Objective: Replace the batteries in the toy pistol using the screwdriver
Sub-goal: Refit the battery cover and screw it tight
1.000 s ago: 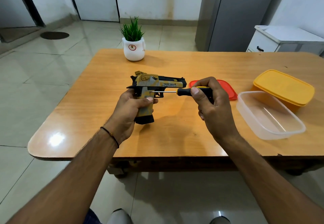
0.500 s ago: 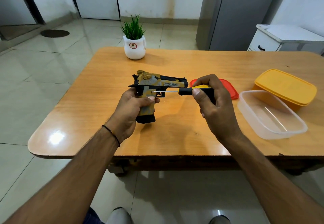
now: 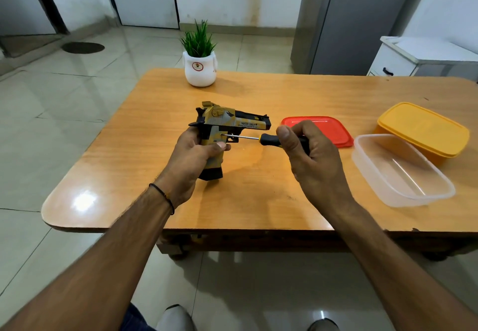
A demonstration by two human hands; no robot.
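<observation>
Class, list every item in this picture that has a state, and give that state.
toy pistol: upright, left hand holds its grip
screwdriver: right hand holds it, tip at pistol grip
clear container: open, looks empty
red lid: off, lying on table
yellow container: lid on
potted plant: upright

Toy pistol (image 3: 227, 123) held over the middle of the table (image 3: 258, 196), all else around it.
The left hand (image 3: 196, 157) grips its handle. Just right of it the right hand (image 3: 307, 157) holds the screwdriver (image 3: 248, 138), tip seemingly touching the pistol's side. Behind it stands a potted plant (image 3: 199, 69). To its right lie a loose lid (image 3: 328, 126), then an open tub (image 3: 413, 198), and farthest a lidded box (image 3: 424, 128).
</observation>
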